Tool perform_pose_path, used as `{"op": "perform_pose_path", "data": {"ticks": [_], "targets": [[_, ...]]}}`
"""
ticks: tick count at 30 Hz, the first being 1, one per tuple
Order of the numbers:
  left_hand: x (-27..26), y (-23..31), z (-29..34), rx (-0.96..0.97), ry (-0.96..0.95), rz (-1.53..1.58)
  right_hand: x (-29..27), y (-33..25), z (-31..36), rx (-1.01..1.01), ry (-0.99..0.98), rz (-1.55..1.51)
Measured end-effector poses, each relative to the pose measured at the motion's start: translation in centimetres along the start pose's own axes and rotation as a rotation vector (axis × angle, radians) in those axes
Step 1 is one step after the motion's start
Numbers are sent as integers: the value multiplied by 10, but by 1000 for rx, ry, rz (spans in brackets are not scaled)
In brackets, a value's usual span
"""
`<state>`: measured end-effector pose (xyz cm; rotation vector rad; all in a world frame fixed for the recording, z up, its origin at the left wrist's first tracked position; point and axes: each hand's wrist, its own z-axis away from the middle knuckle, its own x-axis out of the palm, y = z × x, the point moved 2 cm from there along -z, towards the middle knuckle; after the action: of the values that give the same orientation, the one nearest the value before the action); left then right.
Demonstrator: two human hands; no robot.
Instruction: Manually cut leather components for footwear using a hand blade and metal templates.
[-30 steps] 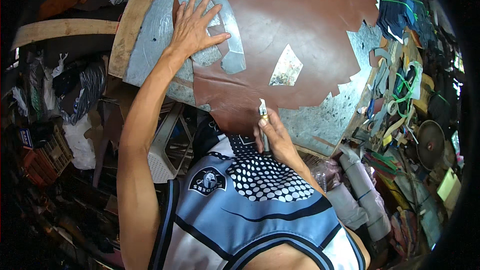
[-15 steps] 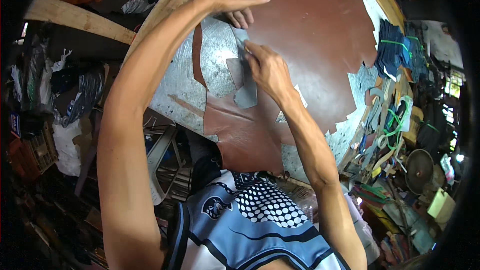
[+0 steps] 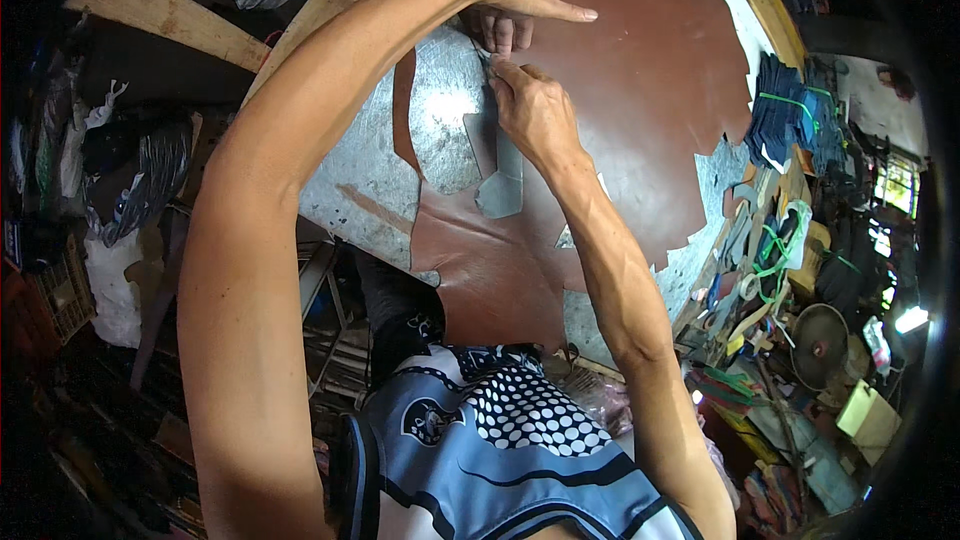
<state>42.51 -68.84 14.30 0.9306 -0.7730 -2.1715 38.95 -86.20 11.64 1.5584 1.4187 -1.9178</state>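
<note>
A large brown leather hide [image 3: 640, 110] lies flat over a grey metal-topped worktable [image 3: 365, 175]. On its left part rests a long grey flat piece [image 3: 503, 192] with an angled lower end, like a pattern. My left hand [image 3: 512, 28] reaches over from the far side, fingertips pressing down near that piece's far end and thumb stretched out to the right. Just below those fingers, my right hand [image 3: 538, 112] is closed at the piece's edge; whatever it grips is hidden by its fingers. A narrow brown leather strip [image 3: 403, 105] lies to the left.
A wooden rim [image 3: 775, 0] borders the table's far right. Stacked dark blue pieces tied with green string [image 3: 778, 110] sit at the right edge, above cluttered scraps and tape rolls. A wooden beam [image 3: 165, 15] juts in at the left. Plastic bags [image 3: 150, 190] hang below it.
My right hand has moved away from me along the grey piece, up to my left fingers. My left hand has shifted slightly right and farther away. The view has tilted a little.
</note>
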Motion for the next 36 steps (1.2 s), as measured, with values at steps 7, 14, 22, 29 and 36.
{"op": "perform_pose_path", "data": {"ticks": [7, 14, 22, 29, 36], "targets": [[16, 8, -3, -125, 73, -94, 5, 2, 5, -6, 32, 54], [31, 6, 10, -169, 126, -148, -1, -5, 7, 69, -29, 53], [52, -12, 13, 50, -25, -743, -7, -13, 21, 111, -36, 14], [111, -34, 45, 192, 527, -637, -9, -19, 44, 196, -21, -9], [117, -39, 46, 222, 535, -634, -10, -26, 79, 254, 5, -27]]}}
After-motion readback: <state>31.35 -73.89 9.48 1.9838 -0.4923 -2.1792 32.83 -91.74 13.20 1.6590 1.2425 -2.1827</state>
